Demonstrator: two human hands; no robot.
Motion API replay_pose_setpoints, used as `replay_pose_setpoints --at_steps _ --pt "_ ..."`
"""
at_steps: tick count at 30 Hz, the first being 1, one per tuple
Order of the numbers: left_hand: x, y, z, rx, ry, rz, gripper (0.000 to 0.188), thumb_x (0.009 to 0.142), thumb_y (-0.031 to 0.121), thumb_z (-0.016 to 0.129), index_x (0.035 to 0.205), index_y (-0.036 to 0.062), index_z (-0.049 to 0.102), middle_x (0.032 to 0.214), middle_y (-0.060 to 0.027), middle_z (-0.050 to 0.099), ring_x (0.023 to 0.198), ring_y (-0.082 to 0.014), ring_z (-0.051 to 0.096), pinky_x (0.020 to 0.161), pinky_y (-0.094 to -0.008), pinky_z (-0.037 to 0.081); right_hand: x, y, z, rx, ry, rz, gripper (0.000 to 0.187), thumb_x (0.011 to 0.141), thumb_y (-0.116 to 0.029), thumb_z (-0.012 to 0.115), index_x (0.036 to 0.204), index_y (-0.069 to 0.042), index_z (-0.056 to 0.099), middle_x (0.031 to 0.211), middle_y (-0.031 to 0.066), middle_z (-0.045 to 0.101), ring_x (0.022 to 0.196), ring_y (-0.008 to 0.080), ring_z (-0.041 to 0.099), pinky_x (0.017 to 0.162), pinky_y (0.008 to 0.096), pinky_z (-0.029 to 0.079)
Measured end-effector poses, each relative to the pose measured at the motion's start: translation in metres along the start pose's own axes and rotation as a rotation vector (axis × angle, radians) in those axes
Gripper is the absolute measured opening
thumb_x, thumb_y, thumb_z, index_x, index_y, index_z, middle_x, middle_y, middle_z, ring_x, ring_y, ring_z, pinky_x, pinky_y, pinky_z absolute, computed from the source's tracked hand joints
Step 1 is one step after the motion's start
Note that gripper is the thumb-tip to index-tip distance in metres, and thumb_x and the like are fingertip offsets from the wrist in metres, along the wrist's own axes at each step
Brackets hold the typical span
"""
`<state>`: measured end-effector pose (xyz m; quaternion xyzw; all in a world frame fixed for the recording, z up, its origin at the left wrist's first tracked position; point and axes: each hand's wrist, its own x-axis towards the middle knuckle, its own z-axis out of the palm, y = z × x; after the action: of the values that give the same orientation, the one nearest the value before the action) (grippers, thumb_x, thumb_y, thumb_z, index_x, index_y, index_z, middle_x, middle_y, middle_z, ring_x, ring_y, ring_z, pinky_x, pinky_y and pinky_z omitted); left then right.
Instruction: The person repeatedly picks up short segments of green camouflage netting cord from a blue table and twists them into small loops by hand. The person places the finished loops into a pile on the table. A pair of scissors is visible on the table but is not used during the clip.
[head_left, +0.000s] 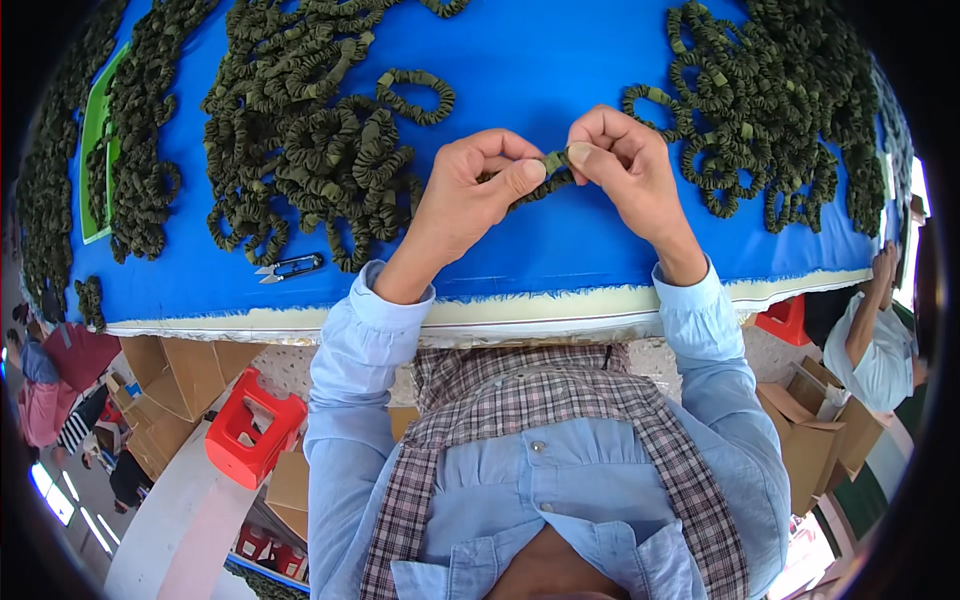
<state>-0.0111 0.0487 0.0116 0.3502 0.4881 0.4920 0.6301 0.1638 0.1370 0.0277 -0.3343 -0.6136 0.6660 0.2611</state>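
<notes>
Pinching a dark green fabric loop (541, 193) between narrowed fingertips (533, 171), the left hand (465, 190) and the right hand (632, 170) are holding it over the blue cloth (545, 60), between a left pile (300, 130) and a right pile (770, 100).

Gathered green ring (557, 161) partly out of sight behind the fingers (525, 178)

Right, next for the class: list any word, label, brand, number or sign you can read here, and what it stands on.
None can be read.
The dark green gathered ring pinched by the left hand and right hand: no legible marks.
The thread snips and red stool: none legible.
The cardboard boxes: any print is too small or blurred.
</notes>
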Motion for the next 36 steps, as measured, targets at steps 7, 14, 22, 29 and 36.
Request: replay_pose_setpoints --at_steps 7,14,22,29,36 --pt "0.001 -0.013 -0.003 -0.070 0.035 0.092 0.019 0.097 0.020 0.055 0.095 0.0019 0.057 0.059 0.0047 0.047 0.047 -0.0016 0.036 0.041 -0.0190 0.027 -0.001 -0.007 -0.009 -0.521 -0.164 -0.092 0.015 0.089 -0.016 0.065 0.086 -0.002 0.065 0.063 -0.0027 0.055 0.058 0.0031 0.045 0.051 0.0211 0.034" --pt "0.001 0.000 -0.002 -0.132 0.094 0.121 0.022 0.091 0.019 0.064 0.106 0.0032 0.062 0.061 0.0038 0.053 0.050 -0.0009 0.038 0.043 -0.0185 0.028 0.004 0.006 -0.005 -0.204 0.094 -0.085 0.016 0.091 -0.017 0.063 0.089 -0.001 0.064 0.065 -0.0016 0.057 0.060 0.0041 0.049 0.052 0.0210 0.038" --pt "0.003 -0.011 0.008 0.200 0.306 0.392 0.015 0.078 0.009 0.077 0.091 0.0028 0.072 0.075 -0.0009 0.068 0.063 -0.0008 0.055 0.053 -0.0167 0.040 -0.002 0.003 0.015 -0.276 0.029 -0.146 0.016 0.092 -0.016 0.062 0.090 0.000 0.063 0.068 0.0003 0.059 0.060 0.0042 0.051 0.053 0.0213 0.040" --pt "-0.006 0.001 0.004 0.216 0.298 0.285 0.010 0.082 0.003 0.071 0.090 -0.0012 0.067 0.076 -0.0016 0.065 0.069 -0.0031 0.057 0.058 -0.0173 0.043 0.004 0.003 -0.001 -0.038 0.082 -0.037 0.015 0.088 -0.015 0.065 0.082 -0.002 0.065 0.062 -0.0006 0.058 0.055 0.0019 0.045 0.050 0.0200 0.032" --pt "-0.005 0.004 0.003 0.047 0.185 0.253 0.010 0.085 0.000 0.061 0.095 -0.0024 0.060 0.072 -0.0027 0.062 0.062 -0.0033 0.054 0.053 -0.0189 0.040 0.008 -0.001 -0.019 0.187 0.000 0.071 0.013 0.086 -0.015 0.062 0.078 -0.005 0.065 0.061 -0.0025 0.055 0.055 0.0028 0.043 0.052 0.0195 0.030"
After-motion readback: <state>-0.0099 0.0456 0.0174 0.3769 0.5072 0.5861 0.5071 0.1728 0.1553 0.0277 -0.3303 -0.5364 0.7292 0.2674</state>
